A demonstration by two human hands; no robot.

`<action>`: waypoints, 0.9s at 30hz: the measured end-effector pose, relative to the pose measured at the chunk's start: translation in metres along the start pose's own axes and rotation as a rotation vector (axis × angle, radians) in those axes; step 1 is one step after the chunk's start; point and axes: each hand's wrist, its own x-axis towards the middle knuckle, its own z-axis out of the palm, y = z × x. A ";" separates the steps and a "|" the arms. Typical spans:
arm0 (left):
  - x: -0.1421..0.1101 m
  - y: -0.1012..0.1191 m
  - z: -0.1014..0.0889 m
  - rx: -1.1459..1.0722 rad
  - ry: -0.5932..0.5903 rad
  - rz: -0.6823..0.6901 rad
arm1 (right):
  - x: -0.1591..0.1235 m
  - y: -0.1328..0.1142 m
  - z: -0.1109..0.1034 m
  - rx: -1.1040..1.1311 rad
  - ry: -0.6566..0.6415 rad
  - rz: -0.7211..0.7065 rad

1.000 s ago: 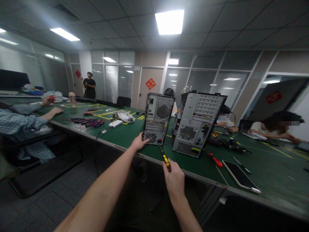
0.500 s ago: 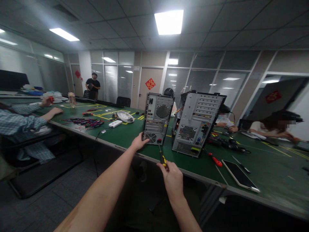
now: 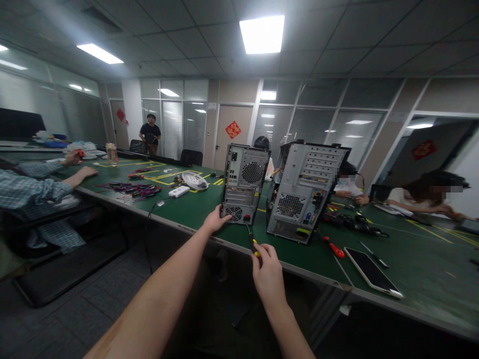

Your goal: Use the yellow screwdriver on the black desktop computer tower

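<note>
The smaller computer case (image 3: 245, 184) stands upright with its back panel, fans and ports facing me. At its lower left corner, my left hand (image 3: 215, 220) grips the edge, thumb on the back panel and fingers hidden round the side. My right hand (image 3: 268, 269) is closed on the yellow and black handle of a screwdriver (image 3: 252, 241). The shaft points up to the case's bottom edge, near the red switch; whether the tip touches a screw I cannot tell. A larger computer case (image 3: 299, 192) stands just to the right, its left side showing inner parts.
On the green table (image 3: 202, 217) lie a red screwdriver (image 3: 334, 247), a tablet (image 3: 372, 271), black cables (image 3: 354, 223), a bundle of coloured wires (image 3: 130, 190) and a white oval part (image 3: 194, 180). People sit at left and right; one person (image 3: 150, 133) stands at the back.
My right hand has shifted its fingers and turned slightly on the screwdriver handle. My left hand and both cases stay put. The standing person at the back has moved a little to the right.
</note>
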 end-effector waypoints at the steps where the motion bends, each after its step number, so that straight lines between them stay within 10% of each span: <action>1: 0.000 0.000 0.000 -0.001 -0.001 -0.003 | 0.000 -0.001 -0.001 0.002 -0.009 -0.005; 27: -0.002 0.001 -0.002 -0.005 -0.003 0.002 | 0.005 0.000 -0.007 0.196 0.018 0.122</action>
